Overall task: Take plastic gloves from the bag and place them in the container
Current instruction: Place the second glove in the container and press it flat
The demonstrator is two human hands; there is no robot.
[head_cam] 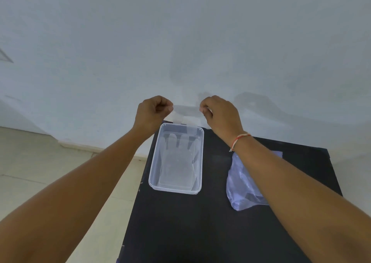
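While we pinch the clear glove (180,154) by its cuff, left hand (153,112) and right hand (219,115) both closed, its fingers (limp film) could snag the container (154,174) rim.

- Left hand (153,112): raised, arm stretched forward, fingers (169,108) curled and pinched together.
- Right hand (219,113): raised level with it, well apart, fingers pinched; thread bracelet (240,140) on the wrist.
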